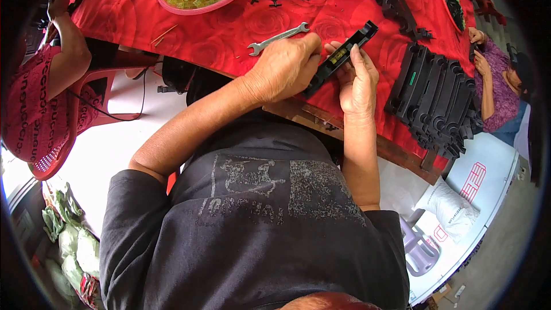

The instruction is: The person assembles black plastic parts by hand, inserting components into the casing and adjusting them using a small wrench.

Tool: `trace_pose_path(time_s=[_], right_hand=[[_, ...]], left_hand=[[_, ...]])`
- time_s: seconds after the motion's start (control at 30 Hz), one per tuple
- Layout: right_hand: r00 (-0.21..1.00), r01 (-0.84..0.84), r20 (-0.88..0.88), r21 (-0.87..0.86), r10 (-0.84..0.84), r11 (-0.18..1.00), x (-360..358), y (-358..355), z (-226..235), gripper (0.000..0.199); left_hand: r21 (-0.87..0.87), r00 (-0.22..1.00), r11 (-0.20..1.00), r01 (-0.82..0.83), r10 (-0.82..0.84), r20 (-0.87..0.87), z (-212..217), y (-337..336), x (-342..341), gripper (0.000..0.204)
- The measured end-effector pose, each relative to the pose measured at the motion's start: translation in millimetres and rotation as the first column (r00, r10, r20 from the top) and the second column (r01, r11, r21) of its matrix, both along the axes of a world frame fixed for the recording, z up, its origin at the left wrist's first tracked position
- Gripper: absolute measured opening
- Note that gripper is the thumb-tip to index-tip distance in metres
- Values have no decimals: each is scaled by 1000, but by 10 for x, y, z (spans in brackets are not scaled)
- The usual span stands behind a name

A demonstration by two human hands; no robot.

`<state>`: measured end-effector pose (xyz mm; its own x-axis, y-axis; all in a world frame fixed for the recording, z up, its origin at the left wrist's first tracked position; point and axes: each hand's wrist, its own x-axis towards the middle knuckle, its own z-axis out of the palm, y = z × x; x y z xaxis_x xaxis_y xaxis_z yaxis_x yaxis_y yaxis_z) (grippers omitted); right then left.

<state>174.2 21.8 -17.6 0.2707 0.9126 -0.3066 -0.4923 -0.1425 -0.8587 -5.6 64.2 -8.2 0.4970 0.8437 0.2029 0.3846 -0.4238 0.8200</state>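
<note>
Plastic, I'd bet, for that long black bar (pixel 328 70); it's up in the hands over the near edge of the red-covered table (pixel 218 34), slanting away to the person's right, with a yellow insert (pixel 338 57) sitting in its channel. Right hand (pixel 358 77) has hold of it, thumb pressed along the near rim and fingers tucked round the far side; left hand (pixel 287 66) is curled up at the lower end, but its fingertips are hidden, so honestly can't tell if it's gripping the bar or pinching something small against it.

As for handling, I'd guess light and pretty stiff, hard smooth walls, maybe a bit slick if your palms are sweaty; thin rims look like the weak spot, so squeezing the channel hard or twisting end against end could crack something; I'd hold it by the outer side walls around the middle, like that right hand does, and keep fingers off the insert, which might pop out if it's only a loose fit.

Wrench (pixel 279 38) is lying just past the left hand; similar bars (pixel 433 92) are lined up off to the right; yellow-green clear bits fill the pink-rimmed bowl (pixel 206 10) further back.
</note>
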Motion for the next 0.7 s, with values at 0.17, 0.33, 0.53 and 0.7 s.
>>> trace_pose_path(time_s=[0.17,0.33,0.53,0.7], right_hand=[[1000,2,23,4,-2,1000,2,-31,3,21],[999,-29,22,-1,29,1000,19,-30,17,22],[998,-70,7,-58,70,996,-43,-56,157,25],[998,-66,10,-84,67,994,-63,-109,143,26]], left_hand=[[-57,997,997,59,-56,53,-38,-84,-7,16],[-104,976,994,-34,55,209,6,13,-9,13],[-494,927,863,110,90,364,158,160,-26,13],[-450,904,884,128,82,419,205,198,76,13]])
